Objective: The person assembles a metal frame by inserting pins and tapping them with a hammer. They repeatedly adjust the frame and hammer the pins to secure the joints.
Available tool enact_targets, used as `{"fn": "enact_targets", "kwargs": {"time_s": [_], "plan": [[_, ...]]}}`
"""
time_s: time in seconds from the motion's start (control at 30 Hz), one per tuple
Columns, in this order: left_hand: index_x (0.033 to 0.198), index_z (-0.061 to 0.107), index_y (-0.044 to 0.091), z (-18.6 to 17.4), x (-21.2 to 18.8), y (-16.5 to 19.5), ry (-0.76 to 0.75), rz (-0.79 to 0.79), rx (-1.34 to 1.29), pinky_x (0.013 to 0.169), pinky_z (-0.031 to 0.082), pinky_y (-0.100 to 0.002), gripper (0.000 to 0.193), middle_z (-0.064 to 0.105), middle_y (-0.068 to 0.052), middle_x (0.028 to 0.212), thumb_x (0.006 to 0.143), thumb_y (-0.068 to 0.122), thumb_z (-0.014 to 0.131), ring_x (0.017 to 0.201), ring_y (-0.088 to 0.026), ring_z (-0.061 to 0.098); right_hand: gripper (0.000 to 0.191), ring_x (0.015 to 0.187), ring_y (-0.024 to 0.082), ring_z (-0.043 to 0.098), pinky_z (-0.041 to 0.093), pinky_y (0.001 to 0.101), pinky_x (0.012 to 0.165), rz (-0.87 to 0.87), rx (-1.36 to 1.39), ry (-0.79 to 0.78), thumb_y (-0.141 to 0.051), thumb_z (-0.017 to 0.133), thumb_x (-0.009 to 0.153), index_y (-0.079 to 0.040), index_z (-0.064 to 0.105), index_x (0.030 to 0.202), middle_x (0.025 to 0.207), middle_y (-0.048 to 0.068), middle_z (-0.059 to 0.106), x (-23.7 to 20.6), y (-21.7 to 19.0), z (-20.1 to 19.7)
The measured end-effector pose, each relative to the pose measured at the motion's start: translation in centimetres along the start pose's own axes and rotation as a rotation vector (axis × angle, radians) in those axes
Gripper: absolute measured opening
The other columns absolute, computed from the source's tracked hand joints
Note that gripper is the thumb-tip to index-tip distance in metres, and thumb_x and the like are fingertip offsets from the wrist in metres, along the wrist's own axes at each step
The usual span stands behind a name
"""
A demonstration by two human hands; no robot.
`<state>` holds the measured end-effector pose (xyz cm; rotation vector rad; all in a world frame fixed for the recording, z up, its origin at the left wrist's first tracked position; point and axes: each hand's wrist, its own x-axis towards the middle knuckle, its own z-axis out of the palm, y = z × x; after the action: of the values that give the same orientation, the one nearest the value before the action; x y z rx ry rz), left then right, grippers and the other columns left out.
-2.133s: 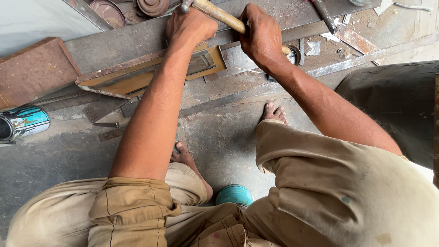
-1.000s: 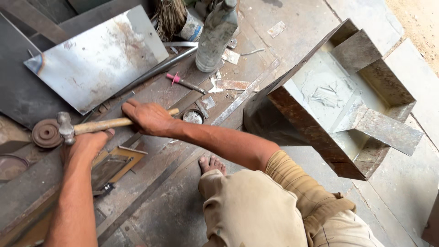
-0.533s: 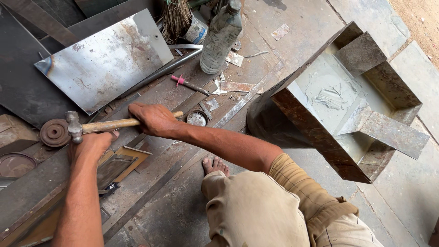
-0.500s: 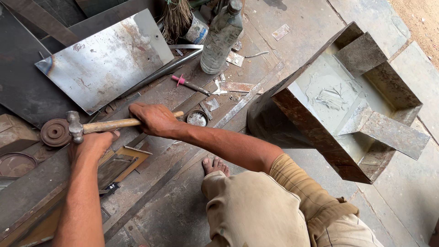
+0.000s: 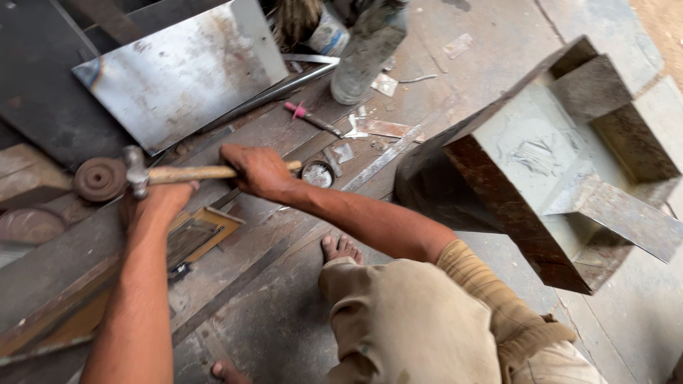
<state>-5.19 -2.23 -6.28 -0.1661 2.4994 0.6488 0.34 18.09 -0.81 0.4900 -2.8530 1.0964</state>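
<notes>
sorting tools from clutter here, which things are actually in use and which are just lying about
In use:
right hand gripping the hammer
left hand under the hammer head
flat framed metal piece

Lying about:
shiny metal sheet
plastic bottle
pink-handled tool
open metal box

Concrete floor [image 5: 498,43] — steel sheet [image 5: 178,78], rusty box [image 5: 555,163], scraps.

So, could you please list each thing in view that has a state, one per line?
hammer: level, head to the left, gripped on its wooden handle by the right hand.
left hand: just under the handle near the head; grip unclear.
metal sheet: lying flat, tilted.
plastic bottle: upright, top out of view.
metal box frame: open side up, empty.
pink-handled tool: lying flat, untouched.
</notes>
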Motion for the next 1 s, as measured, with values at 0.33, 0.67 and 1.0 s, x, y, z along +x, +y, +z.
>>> {"fn": "enact_targets", "kwargs": {"time_s": [0.33, 0.67, 1.0], "plan": [[0.110, 0.075, 0.012, -2.1, -3.6, -1.4, 0.183, -0.101, -0.039, 0.095, 0.053, -0.050, 0.028, 0.070, -0.021, 0.120, 0.092, 0.028, 0.062, 0.113, -0.040, 0.066, 0.026, 0.082, 0.016, 0.067, 0.056, 0.0327, 0.065, 0.095, 0.382, 0.142, -0.003, 0.077, 0.095, -0.004, 0.057, 0.112, 0.094, 0.010, 0.067, -2.6, 0.8, 2.1], [0.090, 0.079, 0.019, -2.6, -4.4, -1.5, 0.143, -0.026, -0.140, 0.086, 0.059, -0.045, 0.014, 0.077, -0.013, 0.102, 0.081, 0.015, 0.070, 0.099, -0.032, 0.074, 0.049, 0.061, 0.008, 0.053, 0.040, 0.0256, 0.051, 0.300, 0.223, -0.074, -0.023, 0.063, 0.109, -0.005, 0.051, 0.152, 0.079, 0.003, 0.066, -9.4, -2.8, -1.8], [0.110, 0.064, -0.001, -1.2, -3.9, -2.1, 0.340, 0.091, -0.109, 0.079, 0.057, -0.050, 0.030, 0.068, -0.025, 0.105, 0.089, 0.020, 0.064, 0.097, -0.039, 0.071, 0.045, 0.067, 0.008, 0.055, 0.044, 0.0241, 0.060, -0.076, 0.225, 0.145, -0.019, 0.062, 0.121, -0.006, 0.047, 0.161, 0.080, 0.003, 0.062, -11.0, -1.4, -2.0]]}}
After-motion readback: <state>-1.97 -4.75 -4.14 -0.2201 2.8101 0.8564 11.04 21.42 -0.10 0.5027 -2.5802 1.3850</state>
